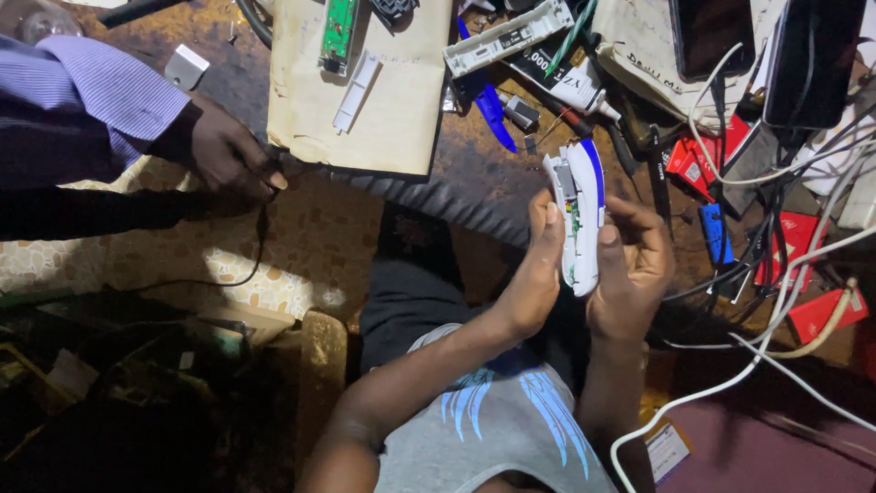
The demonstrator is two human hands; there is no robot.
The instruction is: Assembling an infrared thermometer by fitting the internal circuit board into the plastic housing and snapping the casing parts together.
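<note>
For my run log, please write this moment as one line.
left hand: holds white-blue device | right hand: holds same device | device: casing open, above lap | other person's hand: on black cable

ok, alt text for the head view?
Both hands, left and right, hold an opened white device upright over a cluttered workbench. At left, another person's hand pinches a black cable.
</note>
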